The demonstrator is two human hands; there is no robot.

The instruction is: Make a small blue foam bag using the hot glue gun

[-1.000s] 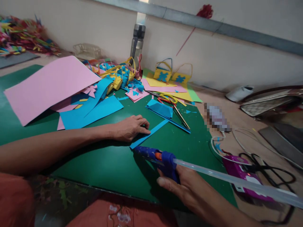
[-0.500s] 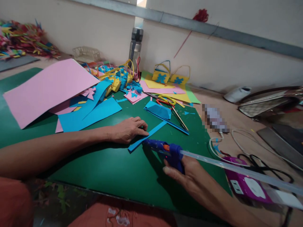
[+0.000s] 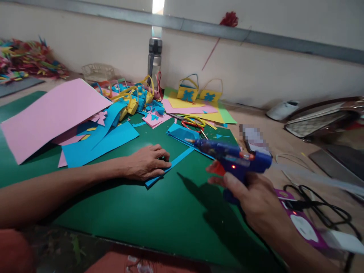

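My left hand (image 3: 148,162) lies on a narrow folded blue paper strip (image 3: 181,155), its fingers bent and pressing the strip to the green board (image 3: 136,216). Held up in my right hand (image 3: 257,199) is a blue hot glue gun (image 3: 250,163), with its nozzle pointing left and its small light glowing red. A clear glue stick trails out of the gun's back. The gun hangs above the board, apart from the strip. Behind its nozzle lies a folded blue paper piece (image 3: 183,132), partly covered by the gun.
Pink sheets (image 3: 54,113) and blue paper (image 3: 99,146) lie at left, near a heap of small paper bags (image 3: 132,104). Scissors (image 3: 196,122) rest behind the folded piece. Two yellow paper bags (image 3: 187,93) stand by the wall. A purple power strip (image 3: 308,231) and cables lie at right.
My right hand has lifted the glue gun up and to the right, away from the blue strip. My left hand stays on the strip. The whole view has shifted slightly.
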